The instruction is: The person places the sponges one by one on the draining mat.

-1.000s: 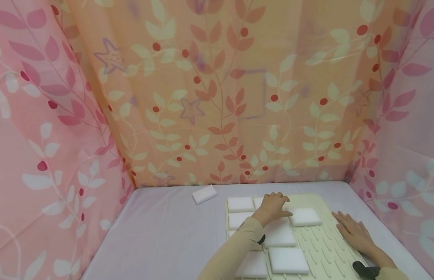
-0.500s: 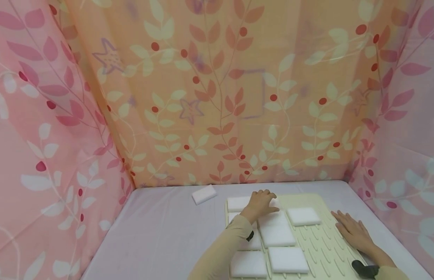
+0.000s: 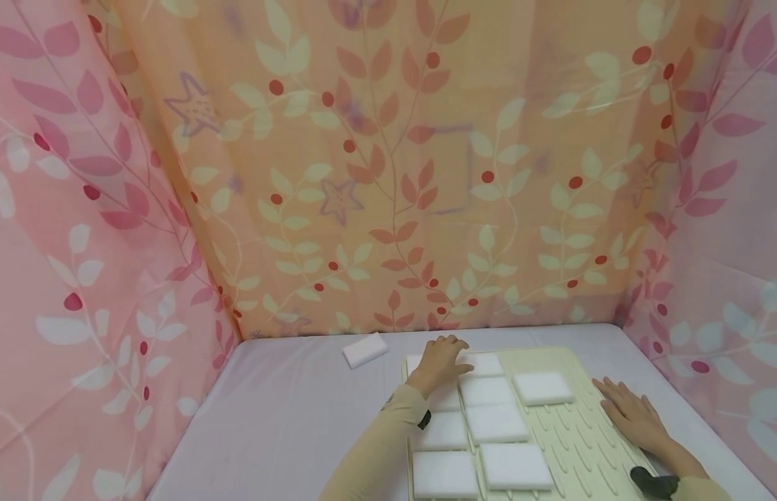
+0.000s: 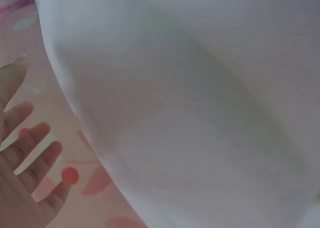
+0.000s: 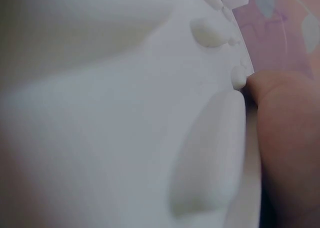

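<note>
My left hand (image 3: 437, 362) hovers over the back left part of a cream ridged mat (image 3: 579, 438), fingers spread and loosely bent. The left wrist view shows the same hand (image 4: 25, 168) with nothing in it. White sponge blocks (image 3: 487, 390) lie flat in two columns on the mat's left side, and the hand and sleeve hide part of the back left ones. Another white sponge (image 3: 544, 387) sits by itself farther right on the mat. My right hand (image 3: 633, 414) rests, fingers extended, along the mat's right edge. In the right wrist view, the mat's raised ridges (image 5: 212, 158) appear close up.
A loose white sponge (image 3: 365, 350) lies at an angle on the white-covered table (image 3: 288, 417), left of the mat near the back edge. Patterned curtains (image 3: 338, 174) enclose the table at the back and both sides.
My left hand has moved left across the back of the mat, uncovering sponges in the second column. My right hand and the sponges stay in place.
</note>
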`<action>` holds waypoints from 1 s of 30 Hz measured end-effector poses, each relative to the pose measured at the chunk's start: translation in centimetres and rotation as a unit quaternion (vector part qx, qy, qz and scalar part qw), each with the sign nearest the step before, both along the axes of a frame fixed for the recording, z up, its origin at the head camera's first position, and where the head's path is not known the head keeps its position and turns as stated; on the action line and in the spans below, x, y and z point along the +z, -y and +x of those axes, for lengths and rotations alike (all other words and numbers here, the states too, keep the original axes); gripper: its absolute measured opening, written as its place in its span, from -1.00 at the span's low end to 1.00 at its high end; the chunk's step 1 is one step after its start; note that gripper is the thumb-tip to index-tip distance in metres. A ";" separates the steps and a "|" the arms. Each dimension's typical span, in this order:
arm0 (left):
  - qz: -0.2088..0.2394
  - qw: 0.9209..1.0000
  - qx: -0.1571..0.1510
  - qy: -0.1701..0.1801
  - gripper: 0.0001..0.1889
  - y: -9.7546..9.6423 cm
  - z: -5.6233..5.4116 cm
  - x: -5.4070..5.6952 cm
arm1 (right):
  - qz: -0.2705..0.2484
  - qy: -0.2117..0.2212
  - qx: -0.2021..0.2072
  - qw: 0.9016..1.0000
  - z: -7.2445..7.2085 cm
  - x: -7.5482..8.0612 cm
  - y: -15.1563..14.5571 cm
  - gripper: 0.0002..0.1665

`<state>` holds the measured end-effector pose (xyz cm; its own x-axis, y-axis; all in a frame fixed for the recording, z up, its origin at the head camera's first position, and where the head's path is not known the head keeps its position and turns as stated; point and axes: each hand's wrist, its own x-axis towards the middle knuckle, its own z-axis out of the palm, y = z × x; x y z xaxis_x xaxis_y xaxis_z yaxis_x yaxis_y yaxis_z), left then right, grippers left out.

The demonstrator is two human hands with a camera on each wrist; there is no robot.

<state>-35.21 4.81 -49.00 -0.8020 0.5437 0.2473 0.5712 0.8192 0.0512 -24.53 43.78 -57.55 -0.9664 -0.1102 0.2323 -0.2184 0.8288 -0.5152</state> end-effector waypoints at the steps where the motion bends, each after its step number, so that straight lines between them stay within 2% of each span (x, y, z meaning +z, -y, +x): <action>1: 0.002 1.000 0.002 -0.001 -0.52 0.3 -0.1 0.0 | 0.001 -0.002 0.000 1.000 0.0 0.0 0.0 -0.42; 8: 0.024 1.000 0.013 0.004 -0.54 2.6 -0.5 0.2 | 0.003 -0.009 -0.001 1.000 0.0 0.0 0.0 -0.42; 16: 0.059 0.998 0.028 0.005 -0.55 5.0 -1.4 -0.9 | 0.005 -0.019 -0.005 1.000 0.0 -0.3 0.0 -0.43; 21: 0.085 0.996 0.034 -0.004 -0.57 6.6 -1.8 -1.5 | 0.008 -0.022 -0.007 1.000 -0.1 -0.5 0.0 -0.43; 27: 0.131 0.990 0.032 -0.032 -0.60 8.6 -2.1 -2.0 | 0.010 -0.018 -0.008 1.000 -0.1 -0.5 0.0 -0.43; 30: 0.138 0.989 0.037 -0.042 -0.61 9.6 -2.4 -2.3 | 0.012 -0.024 -0.009 1.000 -0.1 -0.5 0.0 -0.43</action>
<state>-37.56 -4.82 -51.28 -0.8076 0.3859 0.4460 0.5214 0.8206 0.2340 -24.61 43.81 -58.08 -0.9560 -0.0996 0.2760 -0.2279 0.8446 -0.4844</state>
